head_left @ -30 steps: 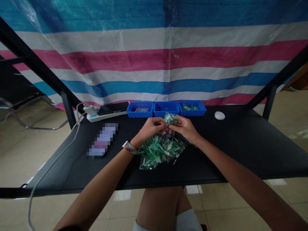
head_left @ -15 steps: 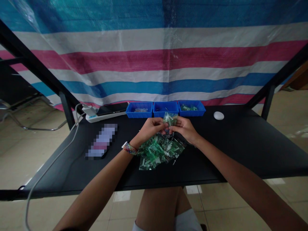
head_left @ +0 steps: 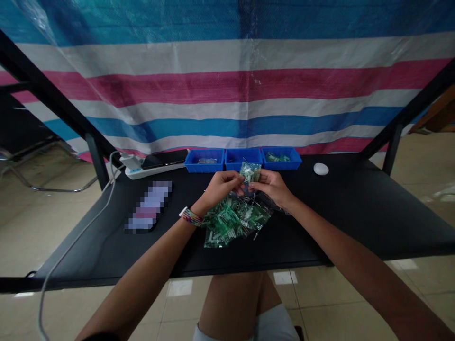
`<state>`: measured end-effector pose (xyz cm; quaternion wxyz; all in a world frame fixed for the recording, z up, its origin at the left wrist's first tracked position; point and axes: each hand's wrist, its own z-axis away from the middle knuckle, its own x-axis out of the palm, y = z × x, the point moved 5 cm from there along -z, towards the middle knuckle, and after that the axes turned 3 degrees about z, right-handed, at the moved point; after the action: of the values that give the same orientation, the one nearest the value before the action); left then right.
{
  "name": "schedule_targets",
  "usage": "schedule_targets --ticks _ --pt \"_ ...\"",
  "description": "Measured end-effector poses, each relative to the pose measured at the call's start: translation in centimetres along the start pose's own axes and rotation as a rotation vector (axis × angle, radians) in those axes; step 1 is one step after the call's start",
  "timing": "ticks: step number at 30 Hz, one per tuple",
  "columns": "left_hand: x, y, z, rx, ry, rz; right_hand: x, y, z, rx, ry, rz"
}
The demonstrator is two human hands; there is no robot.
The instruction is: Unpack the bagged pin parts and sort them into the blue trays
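Note:
Both hands meet above the middle of a black table [head_left: 355, 213]. My left hand [head_left: 220, 185] and my right hand [head_left: 272, 185] each pinch an edge of one small clear bag of green parts [head_left: 250, 171], held up between them. Just below the hands lies a heap of several similar clear bags of green parts [head_left: 232, 220]. A beaded band is on my left wrist.
Three blue trays [head_left: 242, 158] stand in a row at the table's back edge. A white power strip [head_left: 156, 168] with a dark phone on it sits at the back left, its cable hanging off the table. A blurred flat item [head_left: 149, 213] lies left; a white round object [head_left: 320, 168] right.
The hands and the small bag stay in nearly the same place. The bag is held slightly higher and closer to the trays than a second ago.

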<state>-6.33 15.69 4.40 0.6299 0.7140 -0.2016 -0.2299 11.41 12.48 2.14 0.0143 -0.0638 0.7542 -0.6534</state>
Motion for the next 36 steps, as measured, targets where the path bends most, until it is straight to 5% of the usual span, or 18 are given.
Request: schedule_targets --ticks 16,20,24,30,33,36 --pt "0.2 -0.2 0.0 0.085 0.006 -0.078 -0.2 -0.8 -0.5 -0.009 0.008 0.028" --pt "-0.2 0.1 0.2 0.125 0.069 -0.109 -3.3 -3.1 -0.7 -0.21 0.19 0.331" --pt "-0.3 0.4 0.3 0.122 0.074 -0.173 -7.2 -5.9 -0.3 -0.437 0.421 0.882" --pt "-0.2 0.2 0.3 0.147 0.082 -0.247 -11.4 -6.4 -0.3 -0.43 0.743 1.137" --pt "-0.3 0.2 0.5 0.205 0.158 -0.334 -11.7 -5.8 -0.5 -0.398 0.763 1.205" --pt "-0.2 0.2 0.6 0.253 0.183 -0.404 -11.2 -4.9 -1.0 -0.297 0.646 1.26"
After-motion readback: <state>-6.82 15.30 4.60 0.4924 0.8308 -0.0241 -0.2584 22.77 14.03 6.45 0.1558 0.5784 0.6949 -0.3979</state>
